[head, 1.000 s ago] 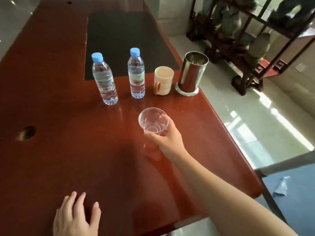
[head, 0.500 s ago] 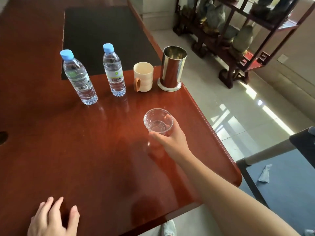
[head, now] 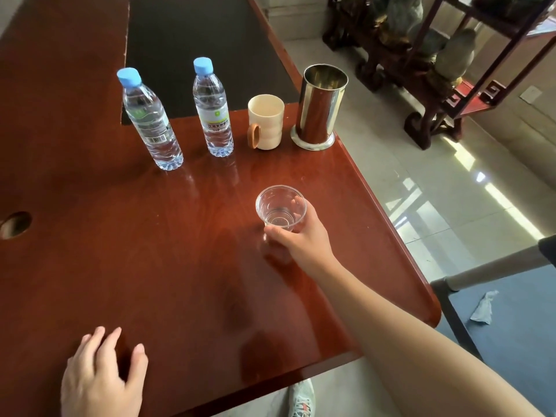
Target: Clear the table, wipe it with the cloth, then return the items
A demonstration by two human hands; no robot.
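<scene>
My right hand (head: 304,239) grips a clear plastic cup (head: 280,208) that stands on or just above the red-brown table (head: 150,266), right of its middle. Behind it stand, left to right, a water bottle (head: 149,121), a second water bottle (head: 213,111), a cream mug with an orange handle (head: 266,122) and a shiny steel canister (head: 320,106). My left hand (head: 100,377) rests flat on the table near its front edge, fingers apart, holding nothing. No cloth lies on the table.
A dark opening (head: 198,46) cuts into the table behind the bottles. A round cable hole (head: 15,224) sits at the left. Right of the table is tiled floor, a dark wooden shelf with stones (head: 427,55) and a blue seat (head: 511,323) with a crumpled tissue (head: 483,308).
The cup in my right hand has moved a little to the right and toward the table surface. My left hand stays flat near the front edge.
</scene>
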